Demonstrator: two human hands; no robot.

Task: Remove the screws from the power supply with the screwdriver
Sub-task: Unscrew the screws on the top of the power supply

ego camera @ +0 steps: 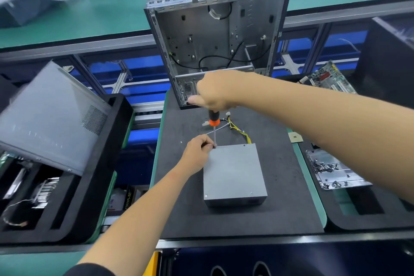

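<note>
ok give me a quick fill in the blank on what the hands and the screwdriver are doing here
1. The right hand grips the screwdriver by its ____.
2. The screwdriver tip sits at the far-____ corner of the power supply.
3. The left hand steadies the shaft near the ____.
4. The power supply's cables run toward the open computer ____.

Missing words: handle; left; tip; case

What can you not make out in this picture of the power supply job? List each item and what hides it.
- Screwdriver tip and the screw under it: head view, too small, crowded by left hand fingers.
- Screwdriver handle top: covered by right hand.
- Power supply far side: hidden behind its top.
</note>
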